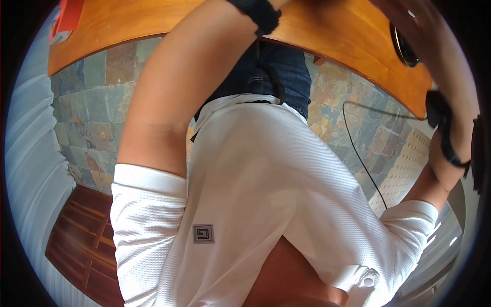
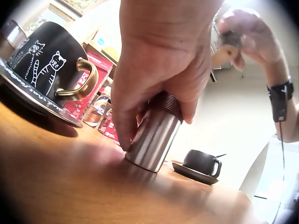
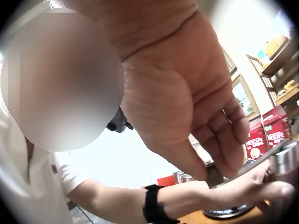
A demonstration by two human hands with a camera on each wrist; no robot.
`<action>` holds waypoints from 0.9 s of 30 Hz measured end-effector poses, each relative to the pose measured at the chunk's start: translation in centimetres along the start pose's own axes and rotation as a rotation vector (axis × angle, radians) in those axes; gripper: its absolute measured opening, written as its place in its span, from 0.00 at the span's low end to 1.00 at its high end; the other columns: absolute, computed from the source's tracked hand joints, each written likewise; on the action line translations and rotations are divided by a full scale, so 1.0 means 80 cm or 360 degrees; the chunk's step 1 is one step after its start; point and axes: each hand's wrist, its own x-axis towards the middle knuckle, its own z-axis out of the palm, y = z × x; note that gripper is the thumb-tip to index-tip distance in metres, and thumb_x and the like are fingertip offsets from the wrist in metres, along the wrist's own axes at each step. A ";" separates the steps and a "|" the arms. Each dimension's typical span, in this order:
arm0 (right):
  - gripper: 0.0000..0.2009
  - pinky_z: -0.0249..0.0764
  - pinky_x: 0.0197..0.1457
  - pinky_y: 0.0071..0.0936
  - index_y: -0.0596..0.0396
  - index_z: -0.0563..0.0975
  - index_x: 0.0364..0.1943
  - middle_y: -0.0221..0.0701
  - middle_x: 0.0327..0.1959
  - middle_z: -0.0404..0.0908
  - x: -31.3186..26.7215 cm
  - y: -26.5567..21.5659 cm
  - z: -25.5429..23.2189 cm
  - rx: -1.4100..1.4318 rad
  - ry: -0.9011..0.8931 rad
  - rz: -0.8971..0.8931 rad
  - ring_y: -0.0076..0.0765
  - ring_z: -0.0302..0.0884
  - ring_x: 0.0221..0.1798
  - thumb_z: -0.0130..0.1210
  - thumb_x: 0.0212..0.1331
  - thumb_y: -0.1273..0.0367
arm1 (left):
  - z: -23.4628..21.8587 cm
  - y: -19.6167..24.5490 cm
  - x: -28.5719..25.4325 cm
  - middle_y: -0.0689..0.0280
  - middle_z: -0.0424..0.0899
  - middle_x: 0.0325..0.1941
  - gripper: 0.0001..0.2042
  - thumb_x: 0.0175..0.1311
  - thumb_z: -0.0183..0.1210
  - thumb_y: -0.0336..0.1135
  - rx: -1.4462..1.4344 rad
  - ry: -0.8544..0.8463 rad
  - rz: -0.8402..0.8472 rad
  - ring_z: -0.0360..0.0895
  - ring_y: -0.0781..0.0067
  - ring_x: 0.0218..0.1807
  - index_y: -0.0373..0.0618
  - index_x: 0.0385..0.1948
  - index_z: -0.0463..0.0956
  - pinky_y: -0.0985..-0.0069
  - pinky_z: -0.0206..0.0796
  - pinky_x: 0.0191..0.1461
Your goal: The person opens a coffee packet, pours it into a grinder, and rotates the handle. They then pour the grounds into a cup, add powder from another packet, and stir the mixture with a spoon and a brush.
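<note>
In the left wrist view my left hand [image 2: 163, 56] grips a steel hand coffee grinder [image 2: 154, 142] standing on the wooden table. Its fingers wrap the upper part and hide it. My right hand [image 3: 182, 102] is above, with thumb and fingers curled down around the dark knob [image 3: 215, 176] of the grinder's crank. The flat crank arm [image 3: 257, 163] runs to the steel top [image 3: 284, 157]. At the far left, a black mug [image 2: 51, 63] with a white cat drawing and gold handle sits on a black saucer [image 2: 42, 105].
A dark cup [image 2: 198, 161] on a saucer stands behind the grinder. Red Nescafe boxes [image 3: 275, 128] line the back. Something red [image 1: 66, 20] lies at the table's left end, and a cable [image 1: 353, 143] hangs by my right arm.
</note>
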 end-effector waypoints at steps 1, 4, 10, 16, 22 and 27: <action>0.12 0.81 0.47 0.31 0.56 0.80 0.53 0.40 0.42 0.86 0.023 -0.006 0.000 -0.0057 0.0124 -0.0092 0.41 0.85 0.43 0.54 0.68 0.71 | -0.008 -0.022 0.003 0.53 0.76 0.63 0.21 0.67 0.58 0.32 0.0783 -0.0017 0.0386 0.78 0.56 0.57 0.39 0.61 0.71 0.66 0.69 0.63; 0.10 0.81 0.45 0.34 0.62 0.84 0.45 0.42 0.37 0.87 0.078 -0.004 0.004 -0.0207 0.0446 -0.0329 0.44 0.86 0.38 0.56 0.66 0.72 | 0.005 0.009 -0.020 0.45 0.78 0.61 0.24 0.63 0.62 0.40 0.1484 0.0405 -0.0290 0.76 0.48 0.61 0.35 0.58 0.73 0.65 0.66 0.66; 0.10 0.81 0.43 0.37 0.63 0.84 0.43 0.45 0.36 0.87 0.123 0.076 0.017 -0.0399 0.0373 -0.0242 0.46 0.85 0.35 0.56 0.64 0.73 | 0.004 -0.008 -0.016 0.42 0.80 0.55 0.30 0.55 0.69 0.38 0.1288 0.0545 -0.0015 0.77 0.44 0.59 0.33 0.58 0.69 0.64 0.69 0.63; 0.09 0.81 0.43 0.36 0.64 0.84 0.42 0.44 0.33 0.86 0.062 0.181 0.029 -0.0386 0.0099 0.0253 0.45 0.85 0.35 0.57 0.60 0.74 | 0.008 -0.004 -0.020 0.44 0.81 0.55 0.33 0.55 0.69 0.36 0.1183 0.0606 0.0010 0.78 0.46 0.59 0.34 0.62 0.64 0.64 0.69 0.64; 0.16 0.79 0.47 0.34 0.51 0.79 0.56 0.41 0.45 0.85 -0.076 0.208 0.044 -0.0446 -0.0064 0.0083 0.42 0.85 0.45 0.57 0.66 0.68 | 0.007 -0.002 -0.019 0.43 0.80 0.54 0.34 0.56 0.69 0.36 0.1198 0.0610 -0.0041 0.78 0.46 0.58 0.34 0.63 0.62 0.65 0.69 0.64; 0.18 0.78 0.47 0.34 0.51 0.77 0.62 0.42 0.43 0.85 -0.099 0.058 0.010 -0.0244 -0.0373 0.0709 0.42 0.86 0.44 0.56 0.69 0.67 | 0.004 -0.009 -0.018 0.43 0.81 0.54 0.34 0.58 0.68 0.36 0.1120 0.0562 0.0006 0.79 0.47 0.58 0.35 0.64 0.62 0.65 0.70 0.63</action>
